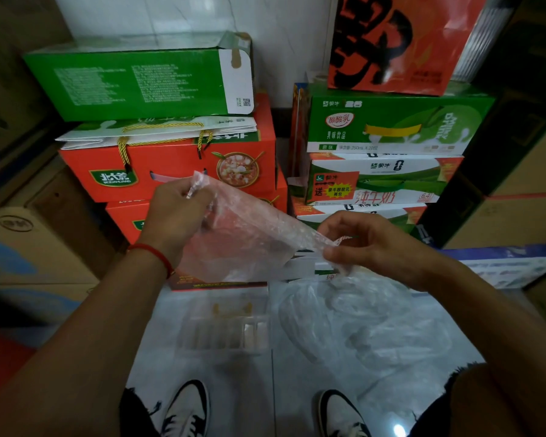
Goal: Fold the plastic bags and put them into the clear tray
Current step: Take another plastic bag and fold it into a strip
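A thin translucent plastic bag (249,234) is stretched in the air between my hands, above the floor. My left hand (177,212) pinches its upper left corner. My right hand (369,244) pinches its lower right corner. Below, on the pale tiled floor, lies the clear tray (224,329) with a few folded pieces inside. To the right of the tray sits a loose heap of more plastic bags (360,323).
Stacked red and green cartons (171,165) stand straight ahead against the wall, with more green and white milk cartons (385,152) to the right. Brown cardboard boxes (29,241) line the left side. My two shoes (189,408) are at the bottom edge.
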The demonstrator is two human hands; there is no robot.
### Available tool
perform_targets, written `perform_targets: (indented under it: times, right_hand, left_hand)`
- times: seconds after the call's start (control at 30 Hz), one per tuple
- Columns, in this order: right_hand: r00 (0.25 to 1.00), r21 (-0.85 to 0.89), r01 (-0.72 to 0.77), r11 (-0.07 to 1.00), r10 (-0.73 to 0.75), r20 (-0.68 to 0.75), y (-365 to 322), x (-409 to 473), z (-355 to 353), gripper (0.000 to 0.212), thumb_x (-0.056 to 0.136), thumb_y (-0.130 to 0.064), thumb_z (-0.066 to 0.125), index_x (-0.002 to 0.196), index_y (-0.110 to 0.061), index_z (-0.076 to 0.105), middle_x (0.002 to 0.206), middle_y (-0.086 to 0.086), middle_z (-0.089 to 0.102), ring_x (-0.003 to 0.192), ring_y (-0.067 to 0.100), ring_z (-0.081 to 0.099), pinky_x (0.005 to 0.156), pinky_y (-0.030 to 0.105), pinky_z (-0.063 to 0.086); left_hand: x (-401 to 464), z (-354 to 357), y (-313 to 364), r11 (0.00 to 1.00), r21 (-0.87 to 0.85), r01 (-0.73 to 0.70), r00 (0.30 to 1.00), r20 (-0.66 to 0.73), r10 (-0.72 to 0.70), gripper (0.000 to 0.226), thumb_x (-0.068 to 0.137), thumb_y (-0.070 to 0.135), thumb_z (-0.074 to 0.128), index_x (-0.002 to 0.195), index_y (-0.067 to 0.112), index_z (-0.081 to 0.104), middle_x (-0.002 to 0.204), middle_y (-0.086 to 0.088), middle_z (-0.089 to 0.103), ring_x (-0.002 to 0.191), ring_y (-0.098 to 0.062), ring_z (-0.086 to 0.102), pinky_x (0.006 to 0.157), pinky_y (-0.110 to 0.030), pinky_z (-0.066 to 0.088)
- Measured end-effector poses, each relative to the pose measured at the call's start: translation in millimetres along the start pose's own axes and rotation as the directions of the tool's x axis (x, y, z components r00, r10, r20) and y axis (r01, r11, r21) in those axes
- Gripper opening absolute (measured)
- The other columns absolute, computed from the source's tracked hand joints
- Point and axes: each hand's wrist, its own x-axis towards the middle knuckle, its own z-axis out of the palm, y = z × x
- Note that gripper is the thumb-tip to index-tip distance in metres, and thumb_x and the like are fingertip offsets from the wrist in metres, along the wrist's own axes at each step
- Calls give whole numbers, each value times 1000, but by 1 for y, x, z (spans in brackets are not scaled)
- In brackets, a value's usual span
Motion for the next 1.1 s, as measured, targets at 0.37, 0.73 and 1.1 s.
perform_targets:
  times: [0.37,0.73,1.1]
  right_hand:
    - [999,-12,-33,999,33,8,4,2,-5,15,88,-15,77,98,-3,73,88,23,70,71,20,63,70,31,55]
    - [998,-30,-50,998,49,-31,4,-3,-7,14,92,-6,74,105,-6,70,84,16,75,66,24,65,64,29,55]
    - [965,20,-44,999,47,-256,11,-3,-23,10,91,-11,74,93,-2,75,62,3,66,56,12,58,58,19,50]
  left_hand:
    - [5,-3,-6,996,-33,84,996,-12,-84,18,93,12,61,85,8,76,82,-18,69,69,-25,62,65,-37,53]
    - [10,-8,-8,998,-13,62,996,-68,-63,17,87,8,60,73,9,70,56,-4,60,56,-22,56,59,-38,48]
    - [9,-8,-9,981,-57,-184,981,-78,179,38,104,35,56,70,18,62,49,9,50,39,-2,42,44,-19,36]
